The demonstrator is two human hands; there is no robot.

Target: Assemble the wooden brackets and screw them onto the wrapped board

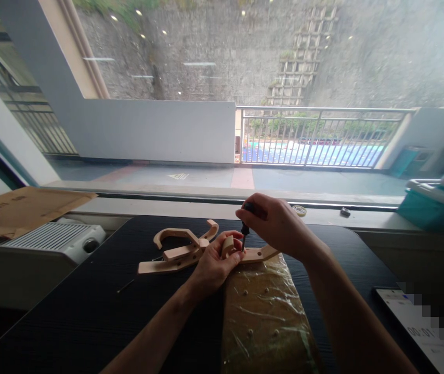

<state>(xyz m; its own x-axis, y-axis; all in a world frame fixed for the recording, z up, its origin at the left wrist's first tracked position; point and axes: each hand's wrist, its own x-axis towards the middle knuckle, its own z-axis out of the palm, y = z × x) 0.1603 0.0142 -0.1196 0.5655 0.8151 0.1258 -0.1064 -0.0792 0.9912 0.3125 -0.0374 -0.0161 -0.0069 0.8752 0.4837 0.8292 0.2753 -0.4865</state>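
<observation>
1. Screwdriver is held near upright by the right hand, fingers closed round it.
2. Curved wooden piece is pinched by the left hand's curled fingers, at the plastic-wrapped board's far end.

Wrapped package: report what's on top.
Small pale knobs dot the package; a wooden piece, in the left hand, lies over its far end. The surface beneath it is hidden.

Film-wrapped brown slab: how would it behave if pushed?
Probably won't roll or tip: the slab lies broad and flat on the black table. Glossy, wrinkled film may make its surface slippery. Likely fairly stiff, since no sag shows.
</observation>
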